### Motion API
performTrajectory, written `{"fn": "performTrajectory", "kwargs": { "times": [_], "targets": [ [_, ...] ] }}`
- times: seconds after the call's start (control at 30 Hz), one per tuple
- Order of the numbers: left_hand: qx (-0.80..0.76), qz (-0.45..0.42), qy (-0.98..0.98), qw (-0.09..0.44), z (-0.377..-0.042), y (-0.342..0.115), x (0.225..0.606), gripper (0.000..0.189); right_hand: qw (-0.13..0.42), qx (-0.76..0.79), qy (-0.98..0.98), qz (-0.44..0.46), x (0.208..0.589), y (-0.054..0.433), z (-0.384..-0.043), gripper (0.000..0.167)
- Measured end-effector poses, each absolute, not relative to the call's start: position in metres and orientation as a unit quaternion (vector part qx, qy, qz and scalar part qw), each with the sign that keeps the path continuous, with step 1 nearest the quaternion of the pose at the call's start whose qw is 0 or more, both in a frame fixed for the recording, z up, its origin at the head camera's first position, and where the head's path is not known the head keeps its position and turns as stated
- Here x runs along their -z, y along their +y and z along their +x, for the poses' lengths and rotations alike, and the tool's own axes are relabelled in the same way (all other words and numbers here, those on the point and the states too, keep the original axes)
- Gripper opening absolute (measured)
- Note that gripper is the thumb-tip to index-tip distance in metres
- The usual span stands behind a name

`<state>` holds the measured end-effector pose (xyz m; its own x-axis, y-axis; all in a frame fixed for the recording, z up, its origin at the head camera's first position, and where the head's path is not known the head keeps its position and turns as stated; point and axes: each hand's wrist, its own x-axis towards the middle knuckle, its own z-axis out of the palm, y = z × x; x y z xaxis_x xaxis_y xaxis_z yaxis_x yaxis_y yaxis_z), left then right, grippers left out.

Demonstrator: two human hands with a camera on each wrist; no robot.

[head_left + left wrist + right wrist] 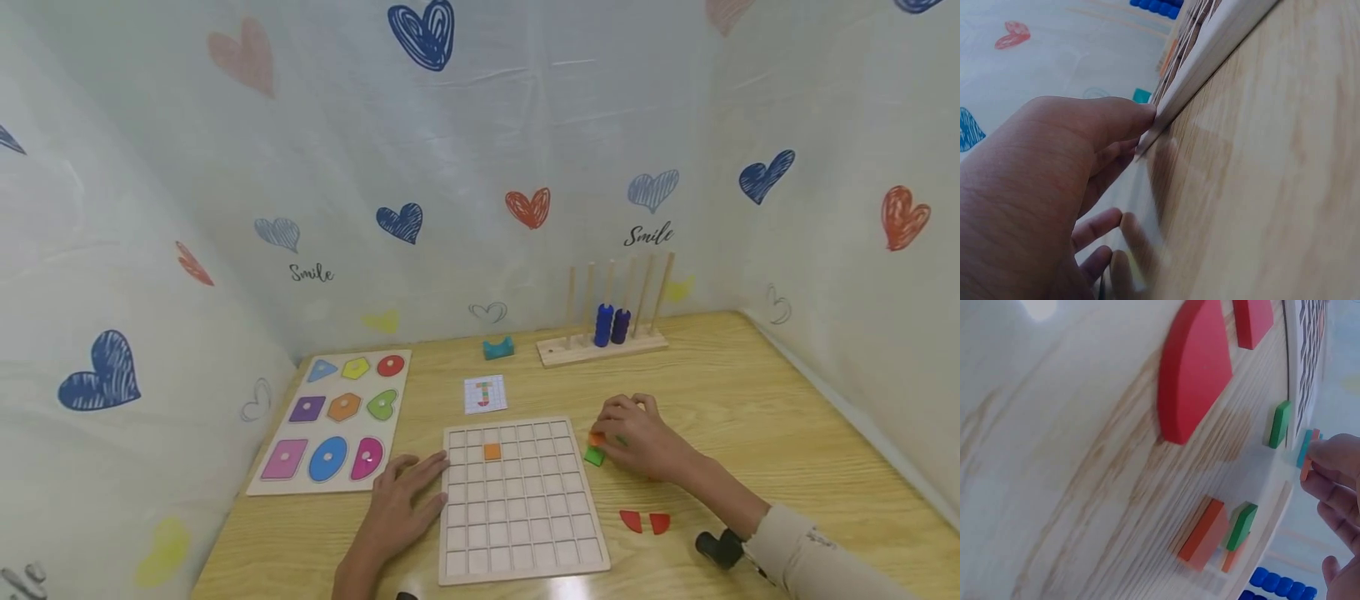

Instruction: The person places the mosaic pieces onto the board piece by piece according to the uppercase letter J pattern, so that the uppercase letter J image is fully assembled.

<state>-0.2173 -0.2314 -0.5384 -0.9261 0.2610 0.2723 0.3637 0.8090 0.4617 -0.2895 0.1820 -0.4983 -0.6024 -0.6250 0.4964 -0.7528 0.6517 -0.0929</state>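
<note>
My right hand pinches a small orange square tile between thumb and fingers, raised above the table right of the wooden grid board. Below it lies a green tile; the right wrist view shows a second green tile beside an orange tile. Two red quarter-circle pieces are nearer to me. Another orange tile sits in a cell near the board's top. My left hand rests at the board's left edge, fingers extended, thumb and fingertips against the frame.
Behind the board lies a pattern card showing a J of coloured pieces. A shape puzzle is at the left. At the back stand a teal piece and a peg stand with blue beads. Curtains surround the table.
</note>
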Motion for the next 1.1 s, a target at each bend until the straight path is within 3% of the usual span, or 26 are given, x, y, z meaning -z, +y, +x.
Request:
{"fn": "performTrajectory", "kwargs": {
  "times": [1.1],
  "targets": [
    [0.254,-0.16,-0.95,0.088,-0.217,-0.23,0.537,0.048,0.232,-0.181,-0.85,0.437,0.493,0.144,-0.295,0.021]
  ]
}}
